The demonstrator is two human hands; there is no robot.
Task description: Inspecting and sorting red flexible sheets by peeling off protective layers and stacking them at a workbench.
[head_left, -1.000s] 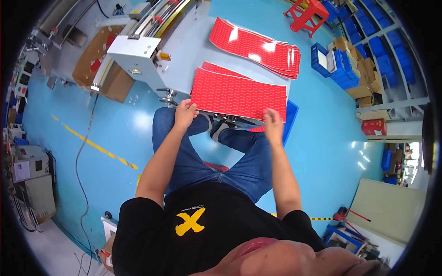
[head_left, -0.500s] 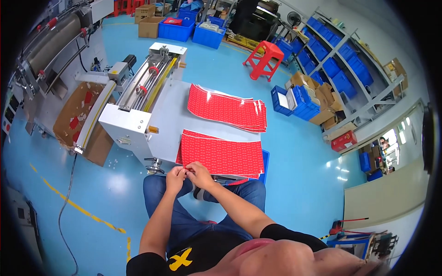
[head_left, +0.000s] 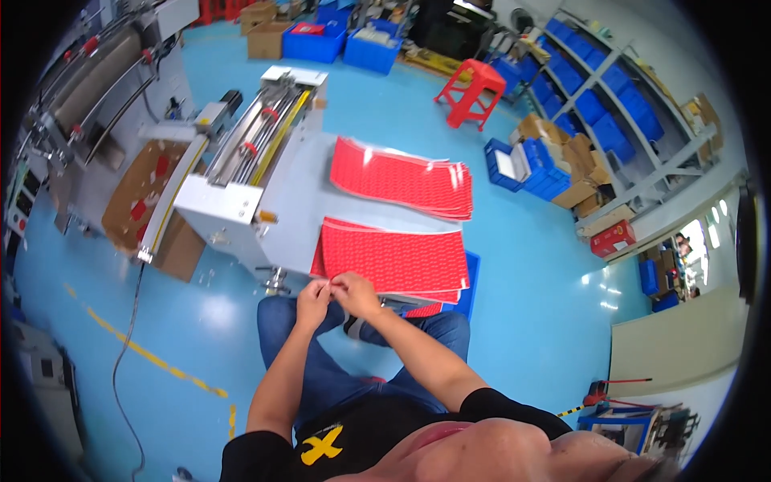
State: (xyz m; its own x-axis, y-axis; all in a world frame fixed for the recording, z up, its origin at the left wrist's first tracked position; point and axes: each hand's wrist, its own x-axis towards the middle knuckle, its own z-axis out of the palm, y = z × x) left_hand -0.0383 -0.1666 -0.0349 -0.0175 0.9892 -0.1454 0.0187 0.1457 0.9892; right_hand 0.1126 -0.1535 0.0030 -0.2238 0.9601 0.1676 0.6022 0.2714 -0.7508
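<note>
Overlapping hands [head_left: 337, 293] hiding red stack's [head_left: 393, 259] corner

Single view, head-worn fisheye, left unit of a side-by-side pair. Looks steeply down from above the seated person; own chest and chin fill the 6 o'clock edge, forearms rising toward centre. Left hand [head_left: 312, 302] and right hand [head_left: 356, 292] sit just below centre, at arm's length. Machine table [head_left: 297, 193] lies toward 11 o'clock, shelving [head_left: 634, 104] at 2 o'clock, far off. Straight edges bow near the rim. No second view shown, so no overlap can be told.
</note>
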